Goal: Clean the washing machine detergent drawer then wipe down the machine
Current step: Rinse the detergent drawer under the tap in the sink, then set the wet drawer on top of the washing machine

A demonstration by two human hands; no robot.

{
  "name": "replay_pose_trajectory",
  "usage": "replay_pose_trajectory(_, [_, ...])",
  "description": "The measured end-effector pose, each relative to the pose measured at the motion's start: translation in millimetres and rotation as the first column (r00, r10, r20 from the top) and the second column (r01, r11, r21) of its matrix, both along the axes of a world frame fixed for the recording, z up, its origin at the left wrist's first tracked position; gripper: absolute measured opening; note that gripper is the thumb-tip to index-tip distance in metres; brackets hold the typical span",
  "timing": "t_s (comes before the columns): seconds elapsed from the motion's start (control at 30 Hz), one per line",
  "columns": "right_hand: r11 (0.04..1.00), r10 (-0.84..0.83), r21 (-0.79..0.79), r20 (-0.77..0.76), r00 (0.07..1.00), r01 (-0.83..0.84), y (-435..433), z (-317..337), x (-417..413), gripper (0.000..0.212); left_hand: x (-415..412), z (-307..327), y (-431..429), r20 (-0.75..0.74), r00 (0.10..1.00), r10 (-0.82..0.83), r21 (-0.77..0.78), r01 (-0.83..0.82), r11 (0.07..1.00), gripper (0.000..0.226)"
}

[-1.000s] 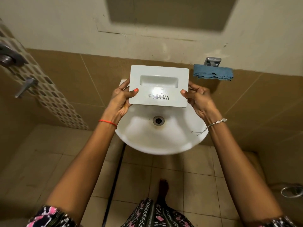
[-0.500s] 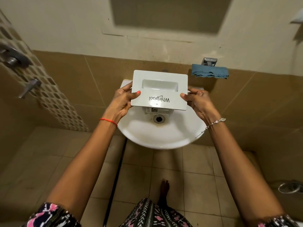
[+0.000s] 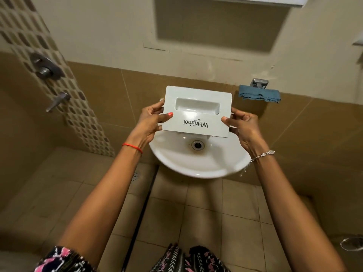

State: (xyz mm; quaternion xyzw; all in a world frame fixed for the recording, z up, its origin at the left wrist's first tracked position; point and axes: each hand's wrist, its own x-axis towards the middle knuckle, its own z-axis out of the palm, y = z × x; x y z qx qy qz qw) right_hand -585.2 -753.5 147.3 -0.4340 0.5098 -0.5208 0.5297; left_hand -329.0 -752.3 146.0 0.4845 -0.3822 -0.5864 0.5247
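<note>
The white detergent drawer (image 3: 197,111) shows me its front panel, with a recessed handle and the Whirlpool name upside down. My left hand (image 3: 150,122) grips its left edge and my right hand (image 3: 242,124) grips its right edge. I hold it above the back of a white wall-mounted sink (image 3: 196,163), whose drain (image 3: 197,144) shows just below the panel. The drawer's body behind the panel is mostly hidden.
A folded blue cloth (image 3: 259,93) lies on the tiled ledge at the right under a metal fitting (image 3: 259,82). Shower valves (image 3: 46,67) and a tap (image 3: 58,101) stick out of the left wall. Tiled floor lies below, with a floor drain (image 3: 135,176) at the left.
The view has tilted upward and back a little, so the sink and drawer sit higher against the wall. The drawer has lowered slightly toward the sink, still held by both hands.
</note>
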Motion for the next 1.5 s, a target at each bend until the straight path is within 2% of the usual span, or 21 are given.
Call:
replay_pose_trajectory(0.17, [0.992,0.129,-0.010,-0.009,0.992,-0.129,9,11,12,0.043,13,8,34,0.028,0.997,0.065,0.009,-0.065,0.998,0.054])
replay_pose_trajectory(0.33, [0.957,0.288,-0.022,0.010,0.958,-0.288,24,20,36,0.045,34,20,86,0.006,0.979,0.205,0.011,-0.205,0.979,0.053])
replay_pose_trajectory(0.63, [0.832,0.554,-0.012,0.038,0.832,-0.554,78,29,109,0.040,83,27,209,0.016,0.875,0.483,0.002,-0.483,0.876,0.051])
replay_pose_trajectory(0.9, [0.618,0.784,0.025,0.049,0.619,-0.786,158,38,216,0.041,135,21,351,0.038,0.682,0.730,-0.004,-0.730,0.683,0.052])
replay_pose_trajectory(1.17, [0.400,0.916,0.004,-0.046,0.399,-0.917,267,52,352,0.032,187,17,490,-0.094,0.421,0.902,0.104,-0.897,0.429,0.038])
replay_pose_trajectory(1.23, [0.353,0.933,0.024,-0.091,0.349,-0.935,299,51,385,0.029,202,14,525,-0.109,0.362,0.926,0.137,-0.917,0.375,0.048])
replay_pose_trajectory(1.37, [0.318,0.934,0.063,-0.194,0.301,-0.946,367,46,450,0.020,236,11,597,-0.155,0.283,0.946,0.219,-0.924,0.313,0.073])
replay_pose_trajectory(1.5, [0.239,0.943,0.064,-0.254,0.216,-0.969,442,46,514,0.013,260,8,664,-0.241,0.184,0.953,0.292,-0.922,0.252,0.071])
